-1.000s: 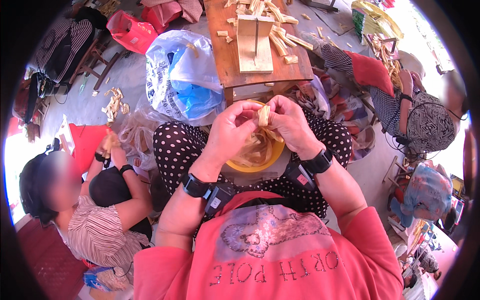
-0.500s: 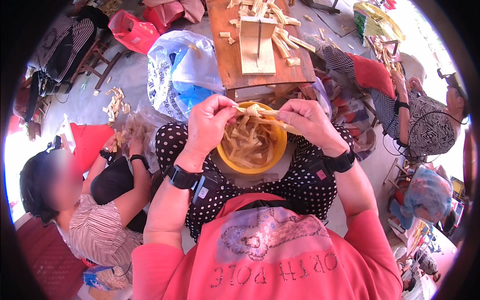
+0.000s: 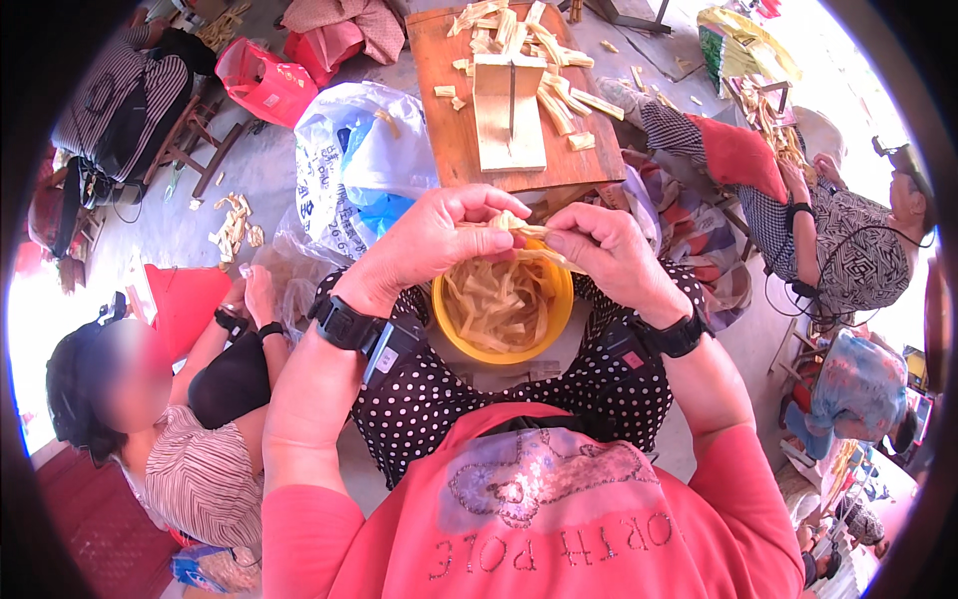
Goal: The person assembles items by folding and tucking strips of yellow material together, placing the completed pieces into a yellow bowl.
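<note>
Seated neighbour: a person in a striped top (image 3: 205, 479) sits low at the left, both wrists wearing dark bands, hands near a crumpled clear bag on the floor.
Red plastic basket (image 3: 261, 82): on the floor at the far left, beside a wooden stool; what it holds cannot be told.
White and blue plastic bag (image 3: 364, 165): slumped on the floor just beside the left edge of the tabletop, its mouth crumpled shut, contents hidden.
Left hand (image 3: 431, 243): raised over the lap, a black wristband below it; its fingers are curled and pinch the left end of a pale, tan strip of thin shaved wood (image 3: 519, 232).
Strip: held between both hands, directly above the bowl and clear of it, with a loose end trailing down toward the bowl's right rim.
Round yellow plastic bowl (image 3: 555, 317): rests in the lap on a black dress with white dots, near the front edge of the tabletop; it is about half full of tangled tan strips of the same kind.
Right hand (image 3: 611, 255): black wristband too; thumb and fingers closed on the strip's right end.
Brown wooden tabletop (image 3: 451, 140): carries an upright pale wooden block (image 3: 509, 115) at its middle and scattered short wood offcuts toward the far edge.
Second neighbour: a person in a patterned top (image 3: 848, 250) at the right.
</note>
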A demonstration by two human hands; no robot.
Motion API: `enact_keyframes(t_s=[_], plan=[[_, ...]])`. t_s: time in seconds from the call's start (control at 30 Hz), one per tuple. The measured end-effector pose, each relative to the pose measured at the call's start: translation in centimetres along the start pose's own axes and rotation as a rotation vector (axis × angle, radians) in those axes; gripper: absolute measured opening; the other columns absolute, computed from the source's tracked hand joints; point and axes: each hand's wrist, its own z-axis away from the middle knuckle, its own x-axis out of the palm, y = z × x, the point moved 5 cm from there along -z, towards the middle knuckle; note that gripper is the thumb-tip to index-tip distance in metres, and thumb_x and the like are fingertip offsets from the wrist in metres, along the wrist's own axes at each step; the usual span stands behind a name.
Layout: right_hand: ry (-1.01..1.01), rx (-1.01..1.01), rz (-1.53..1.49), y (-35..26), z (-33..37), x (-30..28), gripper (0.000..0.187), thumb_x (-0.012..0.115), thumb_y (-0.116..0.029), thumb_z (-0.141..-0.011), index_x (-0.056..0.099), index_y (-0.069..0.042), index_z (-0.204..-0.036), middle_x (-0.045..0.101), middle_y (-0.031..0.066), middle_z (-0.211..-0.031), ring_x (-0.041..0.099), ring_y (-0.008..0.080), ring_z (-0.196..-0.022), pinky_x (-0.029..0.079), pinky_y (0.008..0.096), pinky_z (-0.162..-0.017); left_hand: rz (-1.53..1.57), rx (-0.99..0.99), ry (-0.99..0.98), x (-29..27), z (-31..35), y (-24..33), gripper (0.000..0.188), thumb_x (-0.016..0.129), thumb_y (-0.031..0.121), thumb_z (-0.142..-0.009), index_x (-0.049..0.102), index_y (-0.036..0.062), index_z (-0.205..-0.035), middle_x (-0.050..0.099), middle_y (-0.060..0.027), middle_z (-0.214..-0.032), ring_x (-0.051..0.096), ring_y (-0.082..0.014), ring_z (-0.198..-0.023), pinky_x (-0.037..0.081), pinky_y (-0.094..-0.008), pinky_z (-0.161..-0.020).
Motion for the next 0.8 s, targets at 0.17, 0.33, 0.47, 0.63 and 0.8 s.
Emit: enact_keyframes(t_s=[0.17,0.33,0.47,0.63,0.8], plan=[[0.067,-0.005,0.035,-0.6,-1.0,-1.0,0.016,0.085,-0.013,-0.122,0.086,0.002,-0.126,0.084,0.0035,-0.096,0.07,0.0074,-0.09,0.062,0.0339,-0.084,-0.05,-0.011,0.016,-0.8,-1.3,0.6,0.044,0.082,0.015,-0.126,0.078,0.0048,-0.168,0.093,-0.0075,-0.127,0.088,-0.0144,-0.111,0.071,-0.0326,-0.1],[0.084,-0.035,0.061,1.2,-2.5,-2.3,0.014,0.085,-0.012,-0.122,0.086,0.002,-0.126,0.085,0.0059,-0.096,0.073,0.0075,-0.091,0.063,0.0337,-0.085,-0.069,0.014,0.08,-3.7,-2.3,0.2,0.04,0.076,0.017,-0.129,0.08,0.0009,-0.166,0.094,-0.0095,-0.127,0.089,-0.0153,-0.109,0.072,-0.0339,-0.1],[0.159,-0.038,0.028,2.3,-3.4,-2.8,0.013,0.085,-0.011,-0.121,0.086,0.002,-0.123,0.085,0.0057,-0.096,0.074,0.008,-0.09,0.064,0.0338,-0.085,-0.268,0.1,0.196,-5.3,-3.1,-1.2,0.037,0.073,0.013,-0.129,0.083,-0.001,-0.162,0.094,-0.0112,-0.131,0.089,-0.0153,-0.113,0.072,-0.0347,-0.102],[0.104,0.016,0.029,3.8,-4.9,-3.5,0.018,0.085,-0.016,-0.122,0.087,0.002,-0.123,0.086,0.0017,-0.097,0.073,0.0054,-0.092,0.063,0.0324,-0.083,-0.633,0.152,0.203,-4.4,-3.9,1.7,0.037,0.075,0.01,-0.126,0.084,-0.0008,-0.16,0.094,-0.008,-0.139,0.087,-0.0159,-0.131,0.067,-0.034,-0.114],[0.051,0.048,-0.105,2.1,-7.4,-3.9,0.022,0.086,-0.018,-0.123,0.089,0.003,-0.127,0.086,-0.0008,-0.101,0.072,0.0042,-0.097,0.062,0.0311,-0.086,-0.484,0.15,0.121,-4.4,-6.3,3.1,0.033,0.078,0.006,-0.125,0.086,-0.0022,-0.156,0.094,-0.0058,-0.136,0.086,-0.0149,-0.129,0.068,-0.0331,-0.115]])
